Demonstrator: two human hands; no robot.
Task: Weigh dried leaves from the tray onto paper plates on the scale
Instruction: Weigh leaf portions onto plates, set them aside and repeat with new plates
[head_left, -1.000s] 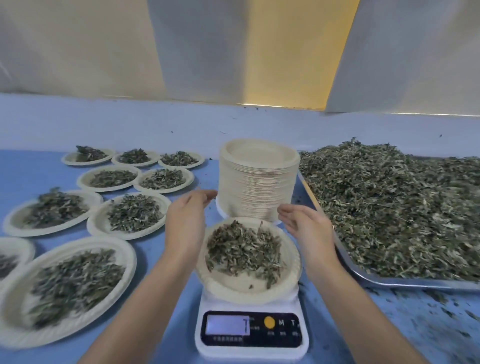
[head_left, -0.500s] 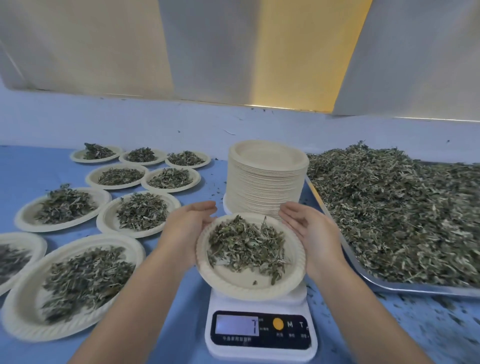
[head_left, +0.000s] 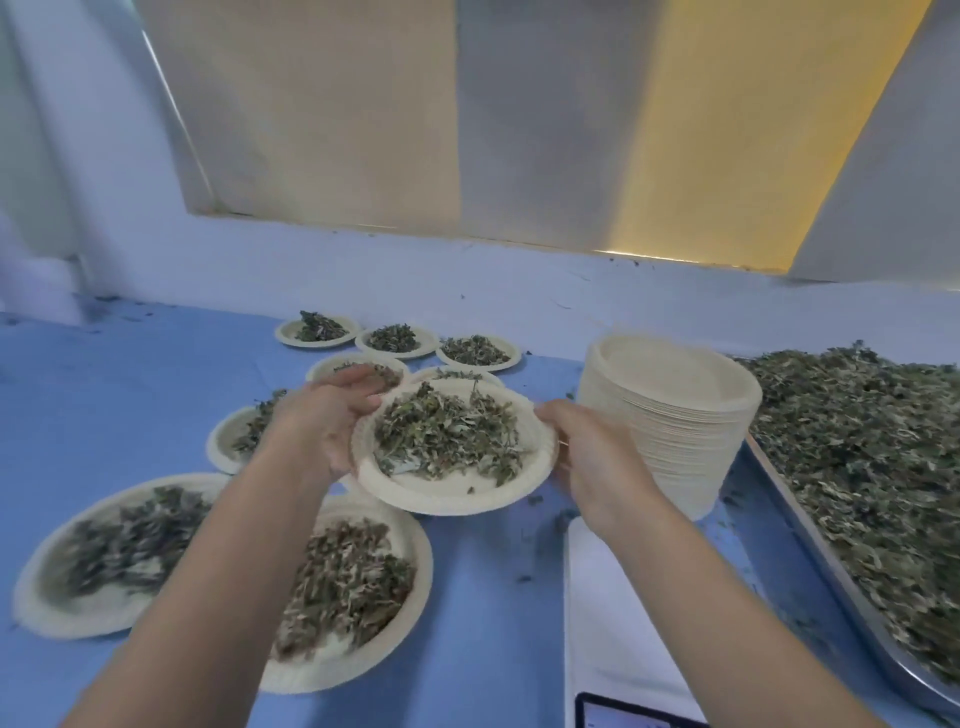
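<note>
Lifted off the scale (head_left: 597, 623), now bare beneath the right forearm, the leaf-filled paper plate (head_left: 441, 491) rides between left hand (head_left: 322, 421) and right hand (head_left: 592, 462), which grip opposite rims, heading for the filled plates (head_left: 322, 670) under the left arm.

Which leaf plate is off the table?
The plate gripped by the left hand and right hand; the other filled plates lie on the blue table.
</note>
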